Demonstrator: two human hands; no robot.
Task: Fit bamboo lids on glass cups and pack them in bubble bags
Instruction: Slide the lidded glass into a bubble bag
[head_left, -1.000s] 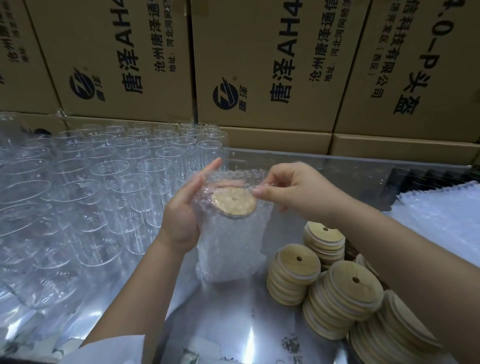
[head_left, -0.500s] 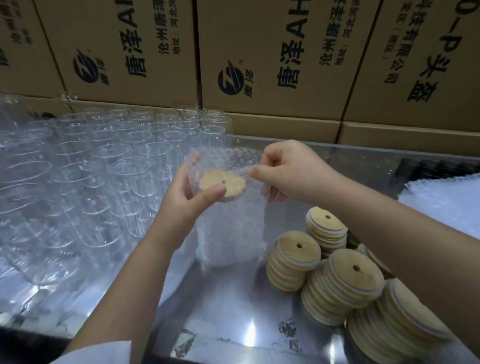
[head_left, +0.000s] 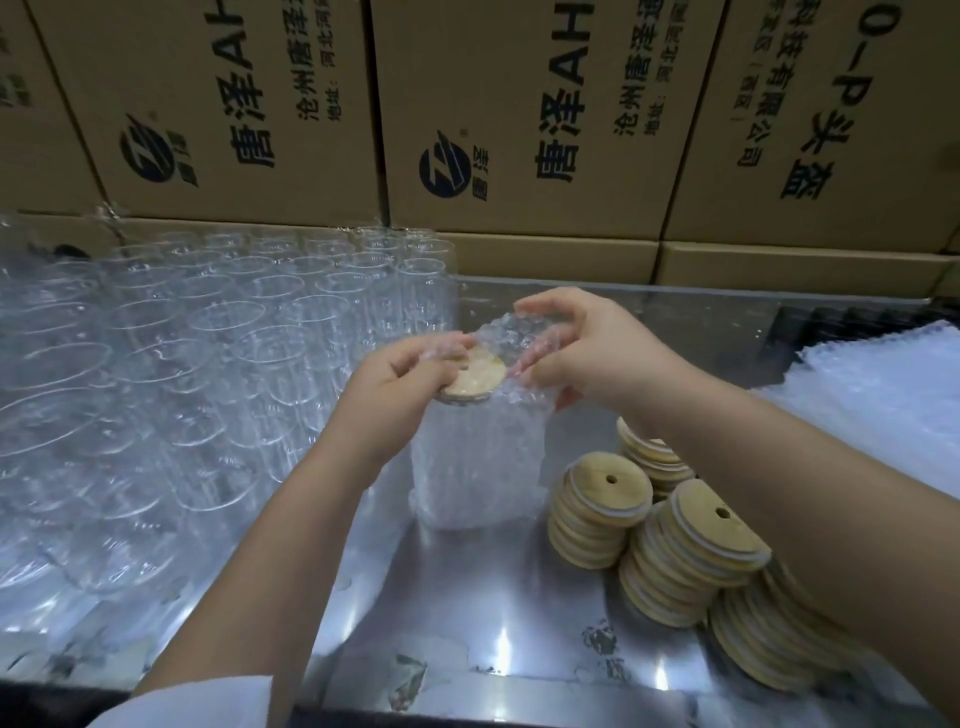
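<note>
Centre of frame: bubble bag stands upright on the steel table, filled out to a cylinder by the cup inside; the glass itself cannot be made out through the bubble film. Bamboo lid sits at the top of the bag, round, pale tan, slightly tilted, partly covered by film. The bag mouth is crumpled above the lid. Left hand: fingers curled, pinching the film at the lid's left edge, thumb on the lid. Right hand: fingers curled, pinching the bunched film at the right of the mouth. Left half of frame: empty glass cups, packed upright in rows, mouths up. Lower right: stacks of bamboo lids, several leaning, top lids showing a small hole and a pale sealing ring. Right edge: pile of flat bubble bags. Top of frame: printed cardboard boxes behind the table.
</note>
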